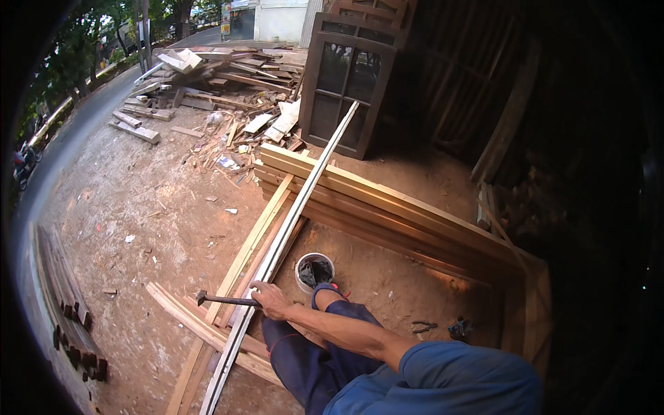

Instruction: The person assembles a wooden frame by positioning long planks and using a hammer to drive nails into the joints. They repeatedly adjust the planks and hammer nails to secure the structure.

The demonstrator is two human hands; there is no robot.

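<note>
My right hand reaches across to the left and is closed round the end of a hammer handle. The hammer lies level, its dark head pointing left. Beneath the hand and handle runs a long, narrow strip with white faces, sloping from near my lower left up to the far right. Its far part crosses a stack of planks on edge. Pale timber lengths lie alongside the strip, and more boards cross beneath it near my knees. My left hand does not show.
A white bucket with black plastic inside stands by my foot. Pliers and a small dark tool lie on the ground to the right. Scrap wood is heaped far off, beside a leaning framed door. Dark timbers lie at left.
</note>
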